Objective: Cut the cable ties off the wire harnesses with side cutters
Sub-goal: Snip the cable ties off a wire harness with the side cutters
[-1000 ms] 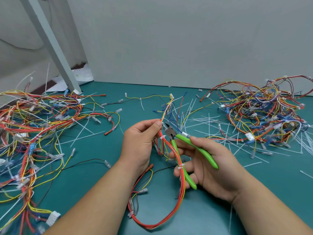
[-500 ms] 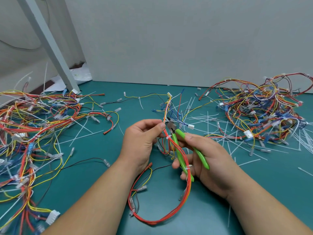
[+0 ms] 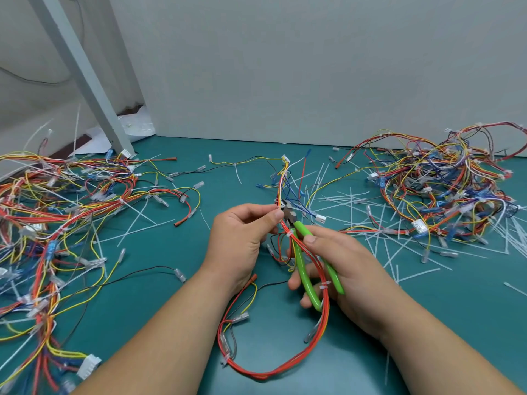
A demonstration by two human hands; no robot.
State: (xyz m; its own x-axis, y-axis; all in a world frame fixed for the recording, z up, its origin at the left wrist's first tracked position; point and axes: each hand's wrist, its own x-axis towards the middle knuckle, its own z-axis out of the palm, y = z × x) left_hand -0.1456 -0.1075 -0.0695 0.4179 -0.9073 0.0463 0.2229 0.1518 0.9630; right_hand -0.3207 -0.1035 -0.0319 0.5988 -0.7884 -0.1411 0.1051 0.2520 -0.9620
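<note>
Over the teal desk (image 3: pixel 442 295), the right grip (image 3: pixel 350 269) is clamping around the green-handled side cutters (image 3: pixel 301 266). The left grip (image 3: pixel 236 238) is pinching the wire harness (image 3: pixel 326 317) just beside their head.

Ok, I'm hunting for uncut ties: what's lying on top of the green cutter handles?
The wire harness crosses over the side cutters, with two white cable ties showing. The thumb of the right hand covers part of one handle; anything beneath it is hidden.

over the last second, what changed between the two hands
The right hand slid the side cutters up the wire harness toward the left hand and squeezed the green handles closer together. The left hand kept pinching the harness.
</note>
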